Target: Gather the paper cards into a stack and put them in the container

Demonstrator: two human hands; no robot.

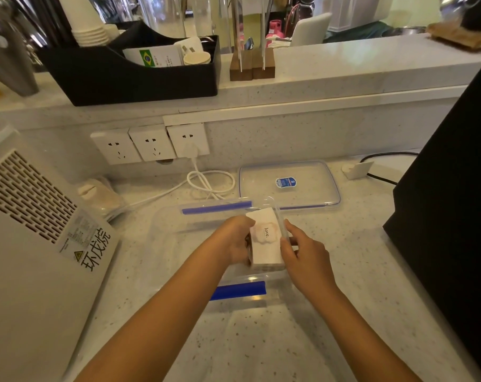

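Cards already gathered: a squared-up stack of cards [265, 239] sits between both hands, over the open clear container [178, 224] on the speckled counter [371, 257]. Left hand [233, 241] clamps the stack's left long edge, fingers curled around it; right hand [302, 252] presses the right long edge, index finger stretched along the side, the other fingers loosely bent. So both hands are closed on the stack, neither spread wide. Step in hand looks like the placing step, stack going down at the right end of the container; can't tell whether the bottom card touches the floor yet, the plastic is see-through and glare hides it. Top card shows a pale pink blob with "love." printed sideways. Long axis of the stack runs away from the person toward the wall sockets [151, 144], tilted a little left at the far end; the face points up, the near short edge shows the layered card edges. Next move probably calls for lowering it flat, keeping the edges squeezed so no cards fan out, then releasing both sides together. The lid [311, 177] lies flat just behind the container, likely needed after.
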